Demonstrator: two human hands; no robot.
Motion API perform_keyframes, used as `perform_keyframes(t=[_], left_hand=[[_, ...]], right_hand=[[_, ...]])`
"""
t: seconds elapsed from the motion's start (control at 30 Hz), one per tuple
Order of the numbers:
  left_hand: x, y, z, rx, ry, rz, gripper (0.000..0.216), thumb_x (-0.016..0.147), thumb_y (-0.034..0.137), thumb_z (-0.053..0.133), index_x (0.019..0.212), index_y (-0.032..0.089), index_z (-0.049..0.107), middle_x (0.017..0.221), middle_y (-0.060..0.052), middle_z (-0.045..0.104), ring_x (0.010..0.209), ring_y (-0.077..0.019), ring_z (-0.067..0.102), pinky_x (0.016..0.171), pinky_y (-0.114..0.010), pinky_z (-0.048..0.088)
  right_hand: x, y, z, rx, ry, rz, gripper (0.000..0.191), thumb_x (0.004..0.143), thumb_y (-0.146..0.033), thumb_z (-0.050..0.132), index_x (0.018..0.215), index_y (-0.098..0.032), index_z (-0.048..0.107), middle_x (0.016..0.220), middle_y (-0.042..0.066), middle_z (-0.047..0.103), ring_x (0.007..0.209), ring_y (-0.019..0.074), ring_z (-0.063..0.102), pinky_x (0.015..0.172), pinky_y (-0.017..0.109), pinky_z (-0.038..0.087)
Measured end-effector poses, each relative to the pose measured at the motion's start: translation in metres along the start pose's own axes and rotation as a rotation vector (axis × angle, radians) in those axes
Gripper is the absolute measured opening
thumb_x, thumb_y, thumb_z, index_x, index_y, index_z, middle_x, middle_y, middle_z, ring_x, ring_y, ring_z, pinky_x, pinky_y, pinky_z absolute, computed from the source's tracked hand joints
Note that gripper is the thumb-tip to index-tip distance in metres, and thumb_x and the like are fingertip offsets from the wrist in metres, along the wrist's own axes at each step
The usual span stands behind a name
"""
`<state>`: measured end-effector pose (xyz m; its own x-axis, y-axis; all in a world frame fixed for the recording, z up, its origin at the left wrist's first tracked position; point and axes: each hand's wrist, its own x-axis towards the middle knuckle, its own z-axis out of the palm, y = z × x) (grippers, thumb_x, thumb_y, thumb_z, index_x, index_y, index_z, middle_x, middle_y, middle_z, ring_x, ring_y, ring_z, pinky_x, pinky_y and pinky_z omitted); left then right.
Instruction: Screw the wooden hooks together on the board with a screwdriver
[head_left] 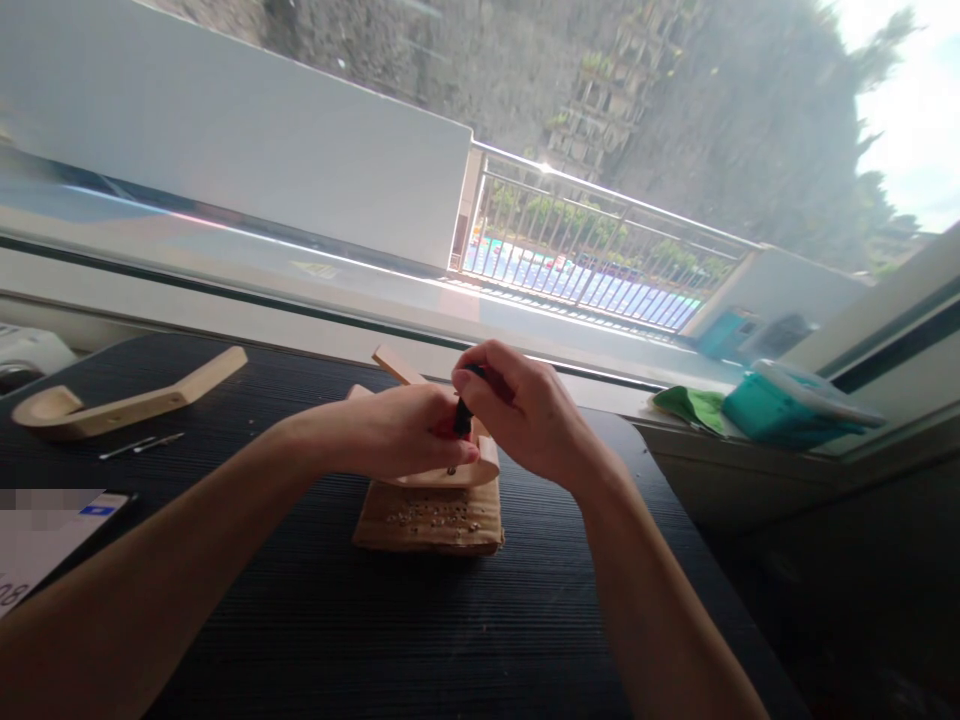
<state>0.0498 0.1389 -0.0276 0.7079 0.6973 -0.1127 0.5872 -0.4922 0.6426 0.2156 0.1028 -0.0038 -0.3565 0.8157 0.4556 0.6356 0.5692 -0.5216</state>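
Observation:
My left hand (401, 432) is closed over a bent wooden piece (465, 474), pressing it down onto a small cardboard block (429, 520) pitted with holes. My right hand (525, 410) is wrapped round a small red and black tool (463, 417) held upright, its tip on the wooden piece just past my left fingers. Part of the wooden piece sticks up behind my hands (396, 365). The two hands touch at the middle of the dark table (360, 630).
A second bent wooden piece (120, 400) lies at the far left, with thin metal pins (142, 445) beside it. A white card (45, 540) sits at the left edge. On the window sill at right lie a green cloth (694, 405) and a teal box (787, 412).

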Motion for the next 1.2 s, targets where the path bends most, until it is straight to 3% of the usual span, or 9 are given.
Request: perform_keyframes(t=[0.27,0.4,0.67,0.87,1.03,1.2], left_hand=[[-0.002,0.002,0.007,0.205,-0.061,0.025,0.017,0.073,0.036,0.059,0.072,0.018,0.061,0.067,0.001,0.06,0.059,-0.0136,0.051,0.052,-0.025,0.032],[-0.001,0.006,0.013,0.281,-0.025,0.016,0.012,0.073,0.03,0.058,0.073,0.019,0.059,0.068,0.0,0.06,0.059,-0.0134,0.051,0.052,-0.025,0.032],[-0.001,0.009,0.015,0.326,-0.044,0.012,0.017,0.075,0.033,0.054,0.066,0.019,0.056,0.064,0.0,0.059,0.057,-0.0137,0.051,0.051,-0.026,0.031],[0.001,0.01,0.014,0.357,-0.077,-0.049,0.013,0.073,0.03,0.056,0.067,0.019,0.056,0.066,-0.001,0.06,0.058,-0.0144,0.052,0.05,-0.026,0.031],[0.002,0.008,0.016,0.331,-0.064,-0.018,0.011,0.072,0.028,0.056,0.067,0.019,0.056,0.065,0.0,0.06,0.058,-0.0142,0.052,0.051,-0.026,0.032],[0.001,0.009,0.017,0.323,-0.055,-0.016,0.015,0.074,0.028,0.054,0.063,0.018,0.054,0.061,-0.001,0.059,0.055,-0.0137,0.051,0.05,-0.026,0.031]], right_hand=[[-0.006,0.003,-0.017,-0.114,-0.059,-0.064,0.031,0.086,-0.018,0.051,0.112,-0.019,0.067,0.085,0.001,0.066,0.066,0.0093,0.052,0.063,0.022,0.038],[-0.008,0.0,-0.018,-0.075,-0.073,-0.059,0.029,0.086,-0.016,0.049,0.107,-0.017,0.069,0.083,0.0,0.066,0.065,0.0088,0.051,0.065,0.022,0.039],[-0.009,0.002,-0.02,-0.051,-0.106,-0.001,0.017,0.088,-0.023,0.052,0.093,-0.017,0.067,0.065,-0.004,0.057,0.056,0.0067,0.044,0.052,0.02,0.032],[-0.011,-0.005,-0.026,-0.096,-0.093,-0.012,0.021,0.087,-0.029,0.056,0.101,-0.021,0.069,0.066,-0.004,0.058,0.056,0.0074,0.046,0.052,0.02,0.033],[-0.009,-0.008,-0.023,-0.067,-0.095,-0.076,0.018,0.088,-0.017,0.051,0.088,-0.018,0.069,0.074,-0.003,0.063,0.063,0.0075,0.05,0.059,0.02,0.035],[-0.007,-0.009,-0.019,-0.105,-0.098,-0.065,0.018,0.088,-0.019,0.051,0.087,-0.017,0.068,0.072,-0.003,0.06,0.062,0.0074,0.047,0.057,0.021,0.032]])
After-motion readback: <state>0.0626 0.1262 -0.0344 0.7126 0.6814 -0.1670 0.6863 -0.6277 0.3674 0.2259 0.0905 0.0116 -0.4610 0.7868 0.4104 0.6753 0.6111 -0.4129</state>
